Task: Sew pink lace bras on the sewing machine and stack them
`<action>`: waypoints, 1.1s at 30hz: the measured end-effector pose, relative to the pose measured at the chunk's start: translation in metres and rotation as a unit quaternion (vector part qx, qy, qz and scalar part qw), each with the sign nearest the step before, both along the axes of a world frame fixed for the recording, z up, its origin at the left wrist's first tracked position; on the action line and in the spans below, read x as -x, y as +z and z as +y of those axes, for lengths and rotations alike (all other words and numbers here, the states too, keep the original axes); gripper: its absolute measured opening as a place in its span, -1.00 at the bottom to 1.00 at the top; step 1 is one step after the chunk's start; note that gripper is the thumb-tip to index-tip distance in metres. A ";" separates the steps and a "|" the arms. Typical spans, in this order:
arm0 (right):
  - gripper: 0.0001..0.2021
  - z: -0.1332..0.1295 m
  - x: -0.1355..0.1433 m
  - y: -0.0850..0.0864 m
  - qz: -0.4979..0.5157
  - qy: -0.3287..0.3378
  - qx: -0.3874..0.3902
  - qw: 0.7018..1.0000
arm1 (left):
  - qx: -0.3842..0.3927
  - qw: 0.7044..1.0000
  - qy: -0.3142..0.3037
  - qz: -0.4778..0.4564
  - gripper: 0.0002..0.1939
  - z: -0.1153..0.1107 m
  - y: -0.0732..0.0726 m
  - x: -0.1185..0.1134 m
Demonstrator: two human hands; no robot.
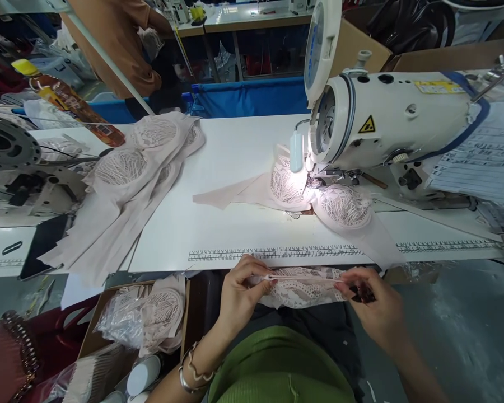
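Observation:
Between my two hands a strip of pale pink lace (pixel 304 288) is stretched out over my lap, just below the table's front edge. My left hand (pixel 246 291) pinches its left end between thumb and fingers. At the other end my right hand (pixel 367 296) pinches the lace, with something small and dark against its palm that I cannot make out. Beyond the hands, a pale pink bra (pixel 344 207) lies under the needle area of the white sewing machine (pixel 386 120), lit by a small lamp (pixel 296 151).
A pile of pink bra pieces (pixel 151 151) lies on the table's left. Beside it leans a bottle with a yellow cap (pixel 73 103). A carton (pixel 185 319) of wrapped pieces stands below left. A ruler strip (pixel 277 254) runs along the table edge. Another person (pixel 113 45) stands behind.

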State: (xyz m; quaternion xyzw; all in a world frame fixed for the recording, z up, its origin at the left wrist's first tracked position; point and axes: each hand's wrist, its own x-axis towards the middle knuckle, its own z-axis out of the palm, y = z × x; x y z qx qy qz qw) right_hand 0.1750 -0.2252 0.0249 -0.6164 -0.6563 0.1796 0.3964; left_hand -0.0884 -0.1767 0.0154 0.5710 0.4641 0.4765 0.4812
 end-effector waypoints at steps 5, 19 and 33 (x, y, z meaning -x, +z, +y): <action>-0.80 0.006 -0.005 0.009 -0.003 0.031 0.018 0.999 | 0.017 1.000 -0.003 -0.008 -0.94 0.000 -0.004 -0.001; -0.82 0.014 0.022 0.040 0.036 0.223 0.092 0.970 | -0.081 0.944 -0.313 0.070 -0.94 0.000 0.023 -0.033; -0.79 0.010 -0.005 0.021 0.142 0.156 0.145 0.967 | -0.018 0.963 -0.269 0.018 -0.83 0.006 0.017 -0.032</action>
